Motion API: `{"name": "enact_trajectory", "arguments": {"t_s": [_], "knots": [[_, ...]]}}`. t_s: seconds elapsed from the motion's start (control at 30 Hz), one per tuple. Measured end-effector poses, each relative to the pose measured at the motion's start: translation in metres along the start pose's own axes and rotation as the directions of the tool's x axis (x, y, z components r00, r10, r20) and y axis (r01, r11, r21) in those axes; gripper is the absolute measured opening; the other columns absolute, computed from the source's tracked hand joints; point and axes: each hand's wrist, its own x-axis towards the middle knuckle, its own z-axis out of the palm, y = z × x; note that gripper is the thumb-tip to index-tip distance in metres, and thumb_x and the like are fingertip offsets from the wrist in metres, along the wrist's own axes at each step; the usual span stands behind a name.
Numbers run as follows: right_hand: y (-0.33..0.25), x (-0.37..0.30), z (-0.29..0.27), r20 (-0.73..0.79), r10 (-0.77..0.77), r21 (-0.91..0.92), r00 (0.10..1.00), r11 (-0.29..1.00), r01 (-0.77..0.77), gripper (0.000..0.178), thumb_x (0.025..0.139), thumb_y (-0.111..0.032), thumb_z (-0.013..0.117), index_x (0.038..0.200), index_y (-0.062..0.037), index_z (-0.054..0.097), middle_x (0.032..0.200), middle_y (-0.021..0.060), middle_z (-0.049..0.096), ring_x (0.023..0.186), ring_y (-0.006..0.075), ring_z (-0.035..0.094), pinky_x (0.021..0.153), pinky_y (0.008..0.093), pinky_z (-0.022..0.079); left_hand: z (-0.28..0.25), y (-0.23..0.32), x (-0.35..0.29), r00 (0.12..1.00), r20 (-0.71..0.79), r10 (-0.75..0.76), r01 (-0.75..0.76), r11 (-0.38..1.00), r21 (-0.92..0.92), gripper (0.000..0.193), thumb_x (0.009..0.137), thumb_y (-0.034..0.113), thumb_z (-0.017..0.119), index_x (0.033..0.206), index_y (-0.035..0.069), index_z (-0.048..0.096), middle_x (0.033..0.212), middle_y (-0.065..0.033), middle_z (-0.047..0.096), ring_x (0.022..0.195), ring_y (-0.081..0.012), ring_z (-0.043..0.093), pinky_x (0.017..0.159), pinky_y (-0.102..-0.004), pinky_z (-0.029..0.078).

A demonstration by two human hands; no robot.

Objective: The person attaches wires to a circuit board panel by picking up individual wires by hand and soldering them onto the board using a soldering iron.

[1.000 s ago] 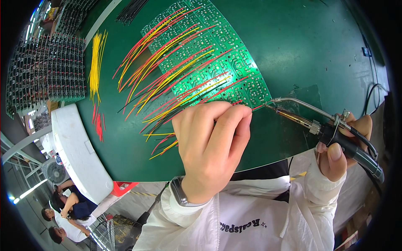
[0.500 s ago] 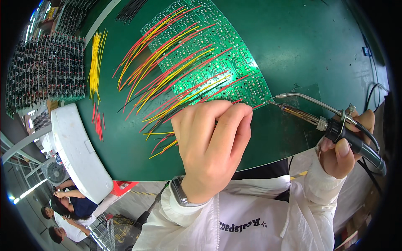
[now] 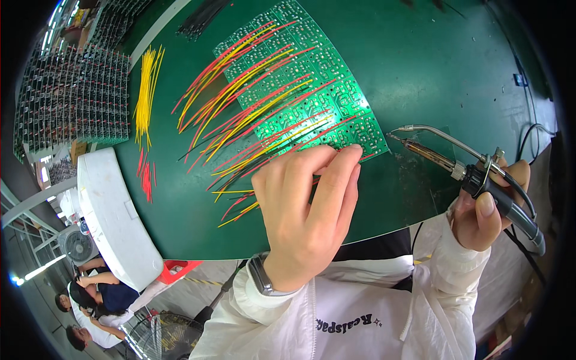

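Note:
My left hand (image 3: 306, 201) lies over the near end of a green circuit board panel (image 3: 345, 99). Its fingers are pinched together, and a short red wire end (image 3: 368, 158) sticks out past the fingertips; the thumb is hidden. Rows of red, yellow and black wires (image 3: 252, 111) stand up from the panel and lean left. In my right hand (image 3: 477, 222) is a soldering iron (image 3: 503, 204) with a curved metal feed tube (image 3: 444, 133) clamped along it. The iron's tip is just beside the panel's near right corner, apart from my left fingertips.
Left of the panel lie a yellow wire bundle (image 3: 146, 96) and short red wires (image 3: 146, 177); black wires (image 3: 201, 18) lie at the far edge. Stacked boards (image 3: 72, 96) and a white bin (image 3: 114, 210) stand at left. A cable (image 3: 531, 141) runs along the right. Other people sit at lower left.
The view has shifted a little, so the panel and wires appear slightly right and lower. The iron's tip has drawn slightly off the panel's corner. My left fingers have shifted slightly at the panel's edge.

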Motion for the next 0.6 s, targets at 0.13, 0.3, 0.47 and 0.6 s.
{"name": "enact_trajectory", "arguments": {"t_s": [0.13, 0.3, 0.47, 0.6], "knots": [[-0.002, 0.007, 0.007, -0.016, -0.025, 0.033, 1.0, 0.999, 0.025, 0.027, 0.071, -0.021, 0.058, 0.076, -0.0016, 0.04, 0.052, 0.0026, 0.04, 0.04, 0.0069, 0.032, 0.041, 0.0166, 0.026, -0.017, -0.004, 0.002, 0.999, 0.02, 0.041, -0.041, 0.999, 0.012, 0.028, 0.067, 0.001, 0.069, 0.094, 0.007, 0.063, 0.087, -0.0021, 0.056, 0.075, -0.0174, 0.051, 0.068, -0.0317, 0.036], [-0.017, 0.026, 0.019, -0.057, 0.105, -0.014, 0.993, 0.994, -0.106, 0.031, 0.069, -0.022, 0.062, 0.074, -0.002, 0.039, 0.052, 0.0036, 0.041, 0.039, 0.007, 0.037, 0.038, 0.0178, 0.028, -0.061, -0.058, 0.026, 0.994, -0.078, -0.078, 0.091, 0.979, 0.183, 0.016, 0.076, 0.004, 0.063, 0.092, 0.004, 0.061, 0.088, -0.008, 0.059, 0.078, -0.024, 0.055, 0.071, -0.0327, 0.042], [-0.026, 0.057, 0.039, 0.044, 0.201, -0.08, 0.979, 0.977, -0.197, 0.021, 0.074, -0.015, 0.061, 0.078, -0.0015, 0.047, 0.054, 0.004, 0.046, 0.042, 0.0097, 0.043, 0.04, 0.0199, 0.031, -0.093, -0.155, 0.07, 0.988, -0.032, -0.152, 0.154, 0.934, 0.323, 0.015, 0.08, 0.005, 0.059, 0.094, 0.0, 0.058, 0.085, -0.0114, 0.058, 0.08, -0.0243, 0.057, 0.071, -0.0328, 0.044], [-0.019, 0.082, 0.049, 0.126, 0.244, -0.082, 0.962, 0.968, -0.235, 0.02, 0.075, -0.018, 0.064, 0.079, -0.0031, 0.051, 0.057, 0.0032, 0.05, 0.045, 0.0089, 0.047, 0.041, 0.0201, 0.033, -0.072, -0.178, 0.108, 0.996, 0.086, -0.026, 0.006, 0.974, 0.225, 0.017, 0.082, 0.008, 0.06, 0.096, 0.001, 0.06, 0.09, -0.0087, 0.06, 0.08, -0.0171, 0.059, 0.074, -0.0265, 0.045]]}}
